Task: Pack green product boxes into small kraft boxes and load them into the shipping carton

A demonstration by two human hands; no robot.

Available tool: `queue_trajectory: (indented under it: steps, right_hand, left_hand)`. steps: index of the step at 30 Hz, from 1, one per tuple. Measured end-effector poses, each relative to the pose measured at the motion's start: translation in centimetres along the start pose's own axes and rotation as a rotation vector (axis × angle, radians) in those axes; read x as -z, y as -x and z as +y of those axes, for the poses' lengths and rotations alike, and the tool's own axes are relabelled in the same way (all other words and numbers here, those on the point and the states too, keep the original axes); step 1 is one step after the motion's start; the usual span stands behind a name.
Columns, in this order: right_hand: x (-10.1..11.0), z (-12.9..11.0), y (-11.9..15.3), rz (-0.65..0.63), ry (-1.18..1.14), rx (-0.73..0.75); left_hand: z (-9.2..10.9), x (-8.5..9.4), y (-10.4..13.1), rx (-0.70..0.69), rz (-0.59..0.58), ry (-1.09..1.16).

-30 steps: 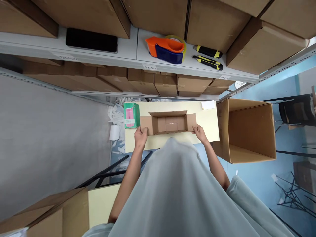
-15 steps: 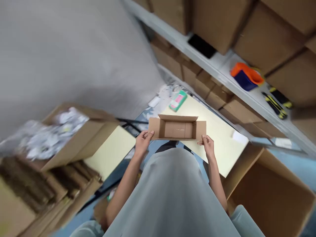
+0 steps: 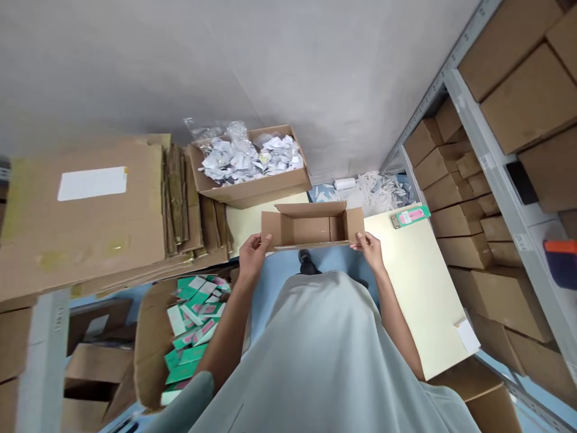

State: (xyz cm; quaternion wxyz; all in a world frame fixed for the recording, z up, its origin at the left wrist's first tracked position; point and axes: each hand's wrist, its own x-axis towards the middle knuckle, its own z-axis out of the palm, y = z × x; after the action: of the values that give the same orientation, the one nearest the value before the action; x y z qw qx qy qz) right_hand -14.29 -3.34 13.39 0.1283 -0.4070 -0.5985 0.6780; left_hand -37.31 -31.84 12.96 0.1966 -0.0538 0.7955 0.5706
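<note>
Hands (image 3: 253, 257) (image 3: 370, 251) hold a carton (image 3: 312, 231) (pale table (image 3: 406, 282) beside).

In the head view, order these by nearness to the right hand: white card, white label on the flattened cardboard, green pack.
1. Green pack, right, on the table.
2. White card, right, at the table's corner.
3. White label, far left.

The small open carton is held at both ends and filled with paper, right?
Not filled: the head view shows only bare cardboard inside the small open carton. The left hand and right hand do hold its ends.
</note>
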Motion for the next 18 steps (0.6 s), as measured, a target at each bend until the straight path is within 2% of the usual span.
queue_trajectory:
  steps: [5, 9, 11, 14, 16, 18]
  right_hand:
    - [-8.9, -1.0, -4.0, -0.051, 0.086, -0.014]
    - [-14.2, -1.5, -6.3, -0.094, 0.156, -0.036]
    - [-15.8, -1.8, -7.1, -0.134, 0.212, -0.054]
    - [-16.9, -3.0, -8.0, -0.189, 0.398, -0.059]
    - [-17.3, -4.7, -8.8, -0.132, 0.591, 0.040]
    - [-18.4, -7.4, -10.2, -0.058, 0.747, 0.228]
  left_hand:
    - [-1.6, 5.0, -6.4, -0.029, 0.093, -0.009]
    - [-2.4, 7.8, -9.8, 0.015, 0.096, -0.088]
    - [-2.7, 8.6, -10.9, 0.016, 0.110, -0.172]
    - [-2.9, 9.3, -11.5, 0.040, 0.106, -0.283]
    - [-2.3, 9.5, -11.2, 0.012, 0.120, -0.328]
    - [-0.7, 9.6, -10.9, -0.113, 0.174, -0.350]
